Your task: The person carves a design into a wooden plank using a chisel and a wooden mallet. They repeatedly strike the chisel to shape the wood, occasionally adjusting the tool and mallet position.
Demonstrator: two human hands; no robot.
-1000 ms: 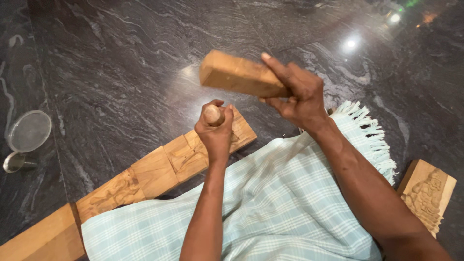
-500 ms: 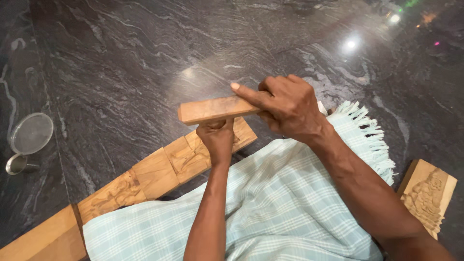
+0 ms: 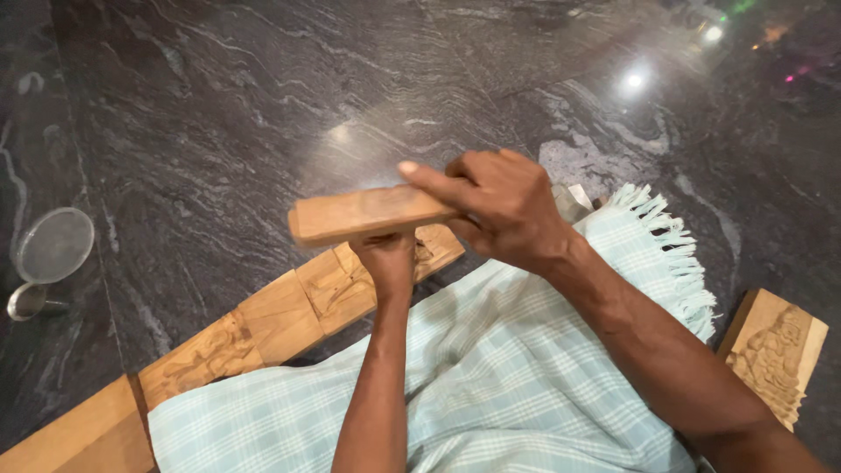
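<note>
The long wooden plank (image 3: 263,328) lies slantwise on the dark stone floor (image 3: 219,114), its near part tucked under a pale checked cloth (image 3: 517,385) with a fringed edge. Several panels along its upper face already carry relief carving, while the stretch toward the lower left corner looks plain, so the carving seems partly done with more of the plank left to work. The left hand (image 3: 387,260) is fisted over the carved end of the plank, closed around something upright that the block above hides; it is likely a chisel, though that cannot be told here. The right hand (image 3: 501,206) is clamped on a flat wooden block (image 3: 368,214), held level right on top of the left fist, index finger stretched along it. Farther out, a second carved wooden piece (image 3: 775,350) sits at the right edge, and a small round mesh strainer (image 3: 53,250) rests on the floor at far left.
</note>
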